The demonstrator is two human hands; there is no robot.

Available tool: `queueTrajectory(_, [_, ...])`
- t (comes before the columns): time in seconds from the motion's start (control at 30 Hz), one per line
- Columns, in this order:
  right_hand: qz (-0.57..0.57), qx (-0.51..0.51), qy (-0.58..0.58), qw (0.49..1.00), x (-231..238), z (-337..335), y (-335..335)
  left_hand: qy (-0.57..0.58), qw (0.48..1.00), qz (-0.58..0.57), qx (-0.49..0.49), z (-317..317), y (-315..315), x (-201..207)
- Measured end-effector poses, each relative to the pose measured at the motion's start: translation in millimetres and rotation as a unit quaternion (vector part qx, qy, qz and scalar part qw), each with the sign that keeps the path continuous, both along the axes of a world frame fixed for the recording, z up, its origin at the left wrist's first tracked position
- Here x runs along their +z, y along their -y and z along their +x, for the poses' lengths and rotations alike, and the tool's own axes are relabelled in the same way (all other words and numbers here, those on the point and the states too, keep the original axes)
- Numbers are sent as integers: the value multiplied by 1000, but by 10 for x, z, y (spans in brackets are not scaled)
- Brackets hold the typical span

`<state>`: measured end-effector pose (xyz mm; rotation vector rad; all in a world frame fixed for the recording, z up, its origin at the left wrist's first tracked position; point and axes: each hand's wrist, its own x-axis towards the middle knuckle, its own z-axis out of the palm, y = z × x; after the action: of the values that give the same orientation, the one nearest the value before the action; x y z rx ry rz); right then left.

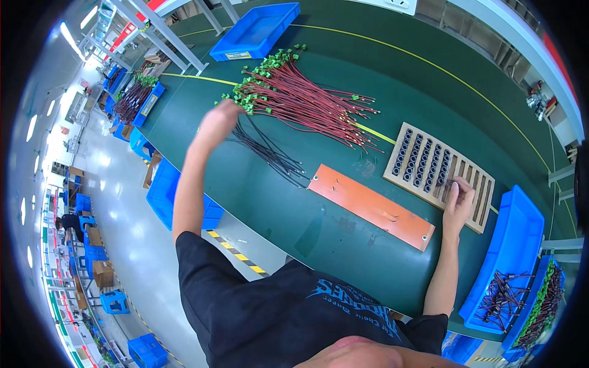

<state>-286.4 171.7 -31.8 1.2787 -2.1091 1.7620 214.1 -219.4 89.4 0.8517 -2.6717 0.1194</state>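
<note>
My left hand (219,122) reaches to the left end of a bunch of black wires (270,153). Its fingers are blurred and partly hidden, so I cannot tell what they hold. Beside it lies a large pile of red wires (307,101), with green connectors (250,89) at the left end and bare tips at the right. Over a slotted wooden rack (399,179) bends my right hand (461,199). Its thumb and fingers are pinched together near the black ring-shaped parts (422,161) that fill several slots; whatever they grip is too small to make out.
An orange board (371,205) lies on the green table (264,199) between my arms. A blue tray (254,30) stands at the back. At the right edge, a blue bin (512,230) holds dark wires, with another wire-filled bin (540,306) alongside. Metal posts (165,37) rise at the far left.
</note>
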Motion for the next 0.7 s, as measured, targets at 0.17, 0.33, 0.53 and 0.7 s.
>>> queueTrajectory(0.17, [-23,22,126,991,24,25,16,-305,939,77,136,1051,569,426])
queueTrajectory(0.33, [-47,10,171,984,-38,-126,-21,-482,858,-17,177,1291,601,808])
queueTrajectory(0.53, [-83,17,178,980,-79,-164,-37,-378,925,-9,19,204,-270,1119])
queueTrajectory(0.7, [-54,58,273,959,104,170,-227,-88,977,103,-162,-1082,-1495,598])
